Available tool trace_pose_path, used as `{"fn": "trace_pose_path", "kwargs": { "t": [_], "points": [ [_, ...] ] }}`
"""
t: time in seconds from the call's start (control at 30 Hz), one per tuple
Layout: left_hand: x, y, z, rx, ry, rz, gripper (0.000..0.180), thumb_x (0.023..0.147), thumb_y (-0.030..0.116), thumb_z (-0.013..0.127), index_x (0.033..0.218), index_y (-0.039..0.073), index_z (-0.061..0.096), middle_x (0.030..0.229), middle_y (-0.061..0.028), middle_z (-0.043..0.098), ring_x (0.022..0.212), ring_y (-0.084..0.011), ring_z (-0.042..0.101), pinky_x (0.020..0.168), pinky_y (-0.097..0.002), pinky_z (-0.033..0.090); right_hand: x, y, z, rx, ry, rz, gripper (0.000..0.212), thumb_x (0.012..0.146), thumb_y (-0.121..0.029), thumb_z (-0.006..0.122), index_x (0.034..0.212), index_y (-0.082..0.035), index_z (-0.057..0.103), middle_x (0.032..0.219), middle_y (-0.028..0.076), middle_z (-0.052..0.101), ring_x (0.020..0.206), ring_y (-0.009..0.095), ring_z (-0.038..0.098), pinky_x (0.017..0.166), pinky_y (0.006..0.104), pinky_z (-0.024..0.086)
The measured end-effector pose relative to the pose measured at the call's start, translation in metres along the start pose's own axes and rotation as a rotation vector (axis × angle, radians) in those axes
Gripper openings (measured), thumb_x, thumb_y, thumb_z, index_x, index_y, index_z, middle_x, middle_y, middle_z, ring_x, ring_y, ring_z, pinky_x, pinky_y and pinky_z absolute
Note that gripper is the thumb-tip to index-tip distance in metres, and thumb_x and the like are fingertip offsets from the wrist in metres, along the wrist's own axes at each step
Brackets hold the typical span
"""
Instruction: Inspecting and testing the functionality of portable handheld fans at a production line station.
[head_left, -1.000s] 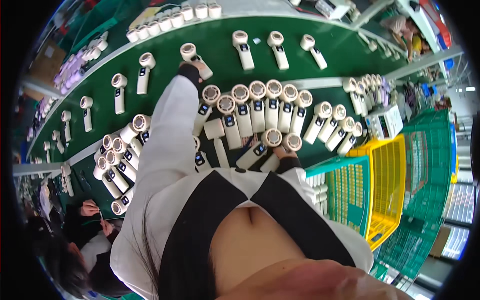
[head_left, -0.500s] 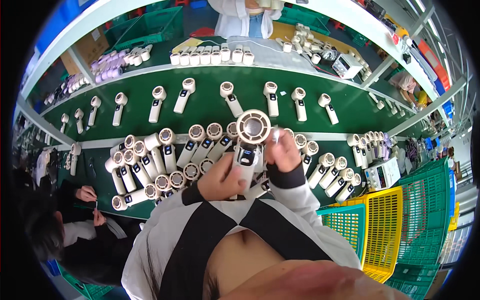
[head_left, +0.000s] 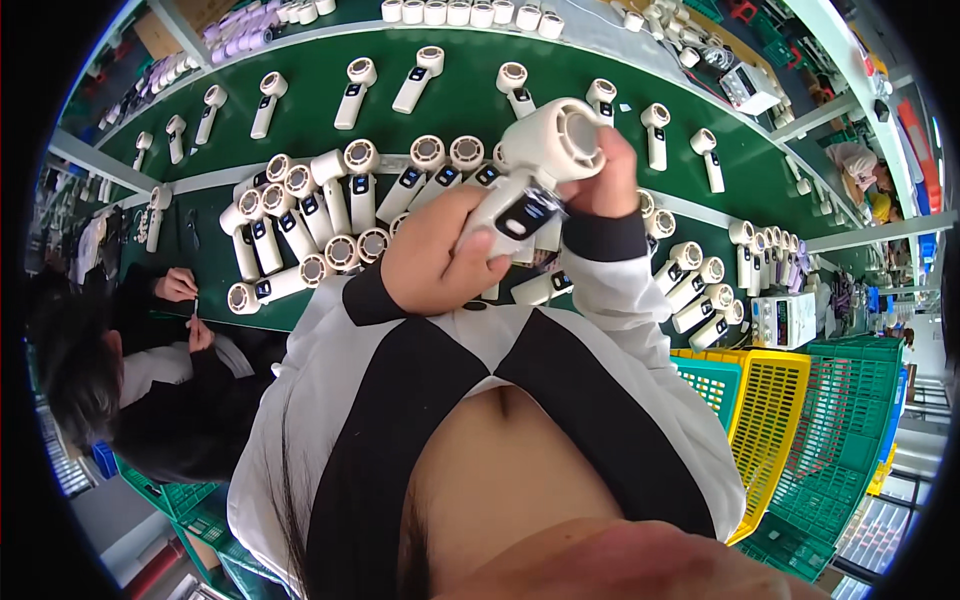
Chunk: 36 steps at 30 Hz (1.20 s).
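- Left hand is gripping 1 cream handheld fan by its handle, apparently steadying it while leaving the display exposed.
- Right hand is touching the fan head's rim, probably supporting it; whether its fingers are closing on anything cannot be told.
- The held fan is tilting above the surface, head pointing toward the far right corner.
- Along the far edge, upright-facing fans are lying heads against the white rail, seemingly for propping.
- Toward the left edge, clustered fans are lying packed, likely saving room.
- Toward the right edge, 4 fans are lying together.
- Beyond the rail, spaced fans are lying on a green belt, presumably for separate reach.
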<state>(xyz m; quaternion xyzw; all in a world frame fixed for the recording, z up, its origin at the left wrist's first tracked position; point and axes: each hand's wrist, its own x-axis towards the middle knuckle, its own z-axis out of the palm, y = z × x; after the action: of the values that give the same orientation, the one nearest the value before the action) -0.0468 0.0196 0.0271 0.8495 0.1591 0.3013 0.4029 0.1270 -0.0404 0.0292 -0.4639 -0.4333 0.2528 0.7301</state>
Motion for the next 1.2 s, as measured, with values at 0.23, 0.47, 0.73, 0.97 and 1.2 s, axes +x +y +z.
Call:
{"fn": "trace_pose_path", "kwargs": {
  "t": [0.23,0.47,0.73,0.97,1.2],
  "points": [
    [-0.003,-0.009,0.012,-0.512,-0.185,-0.294,0.036,0.072,0.006,0.050,0.106,0.000,0.041,0.081,-0.0129,0.054,0.054,-0.0189,0.050,0.050,-0.0248,0.042,-0.016,-0.012,-0.010,-0.250,0.067,-0.081,0.032,0.083,-0.016,0.043,0.108,0.004,0.042,0.093,0.013,0.055,0.081,0.018,0.051,0.074,0.0260,0.041],
    [0.032,-0.020,-0.004,-1.003,-0.423,-0.069,0.070,0.074,0.033,0.062,0.122,0.001,0.022,0.079,-0.0129,0.053,0.046,-0.0145,0.048,0.038,-0.0215,0.039,-0.019,-0.008,-0.003,0.028,-0.001,-0.054,0.023,0.080,-0.007,0.048,0.102,0.002,0.047,0.086,0.010,0.055,0.074,0.017,0.052,0.067,0.0252,0.042],
    [0.022,0.056,-0.079,-1.000,0.252,0.851,0.034,0.072,0.013,0.055,0.102,0.009,0.040,0.086,-0.0053,0.047,0.068,-0.0142,0.048,0.058,-0.0215,0.040,-0.023,0.006,-0.009,-0.496,0.000,-0.073,0.008,0.077,-0.007,0.054,0.083,-0.002,0.056,0.070,0.005,0.053,0.060,0.016,0.046,0.056,0.0238,0.038],
    [0.025,0.030,-0.111,-0.970,0.367,0.734,0.046,0.067,0.011,0.062,0.105,0.010,0.038,0.090,-0.0051,0.044,0.067,-0.0116,0.046,0.051,-0.0214,0.038,-0.034,0.006,-0.007,-0.527,-0.027,0.070,0.009,0.079,-0.004,0.051,0.087,-0.001,0.055,0.069,0.003,0.050,0.058,0.012,0.043,0.056,0.0214,0.036],
    [0.019,0.032,-0.087,-1.122,0.311,1.025,0.047,0.067,0.015,0.057,0.107,0.002,0.036,0.097,-0.0076,0.041,0.062,-0.0122,0.044,0.054,-0.0233,0.040,-0.028,0.016,-0.009,-0.620,0.009,0.003,0.008,0.080,-0.005,0.051,0.085,-0.002,0.056,0.070,0.002,0.051,0.058,0.012,0.043,0.056,0.0213,0.036]
  ]
}}
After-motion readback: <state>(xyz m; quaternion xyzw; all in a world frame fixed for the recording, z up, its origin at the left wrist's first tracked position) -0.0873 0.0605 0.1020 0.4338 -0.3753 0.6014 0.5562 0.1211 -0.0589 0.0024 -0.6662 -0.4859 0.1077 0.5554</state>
